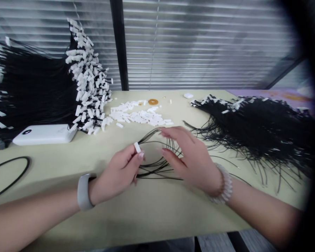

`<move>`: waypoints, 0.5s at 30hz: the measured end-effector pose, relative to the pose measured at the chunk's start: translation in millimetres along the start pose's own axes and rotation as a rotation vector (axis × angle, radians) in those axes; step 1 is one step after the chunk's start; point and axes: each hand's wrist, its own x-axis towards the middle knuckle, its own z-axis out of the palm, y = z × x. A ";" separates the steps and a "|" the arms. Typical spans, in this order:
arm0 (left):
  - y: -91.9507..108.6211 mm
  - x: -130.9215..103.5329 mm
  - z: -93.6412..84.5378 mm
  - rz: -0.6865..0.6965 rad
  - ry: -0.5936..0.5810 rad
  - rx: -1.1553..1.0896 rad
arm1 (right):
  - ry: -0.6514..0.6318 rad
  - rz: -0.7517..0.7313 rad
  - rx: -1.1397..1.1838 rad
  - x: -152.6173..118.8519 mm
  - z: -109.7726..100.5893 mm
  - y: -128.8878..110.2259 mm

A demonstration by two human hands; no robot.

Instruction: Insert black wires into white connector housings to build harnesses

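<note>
My left hand (122,164) pinches a small white connector housing (137,147) between thumb and fingers. Thin black wires (157,164) run from that hand to the right, some curving up in a loop. My right hand (185,150) is at the loop, its thumb and index finger apart, slightly blurred. Wires pass behind its fingers, and I see none clearly gripped. Past both hands, a spread of loose white connector housings (141,117) lies on the table.
A tall stack of black wires with white connectors (89,84) stands at the left behind a white power bank (44,134). More black wires (257,129) are heaped at the right. An amber ring (153,102) and a black cable loop (10,161) lie on the table (147,213).
</note>
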 end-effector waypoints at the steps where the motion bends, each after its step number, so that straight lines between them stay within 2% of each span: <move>1: -1.1 0.7 0.5 -0.034 0.039 -0.073 | 0.032 -0.092 -0.089 0.5 -1.4 -1.1; 2: -1.8 1.4 1.0 -0.055 0.071 -0.127 | 0.018 -0.182 -0.150 0.4 -2.0 -3.1; 4: -1.8 2.6 1.8 -0.073 0.120 -0.190 | -0.135 -0.287 -0.185 -1.7 -0.3 -8.1; 7: -1.2 3.7 2.3 -0.081 0.186 -0.240 | -0.382 -0.208 -0.153 -5.7 7.2 -10.6; 11: -2.4 4.0 2.7 -0.091 0.213 -0.284 | -0.415 -0.037 -0.131 -5.9 12.9 -3.1; 15: -0.8 1.9 3.6 -0.068 0.221 -0.263 | -0.431 0.000 -0.111 -3.5 8.9 -0.5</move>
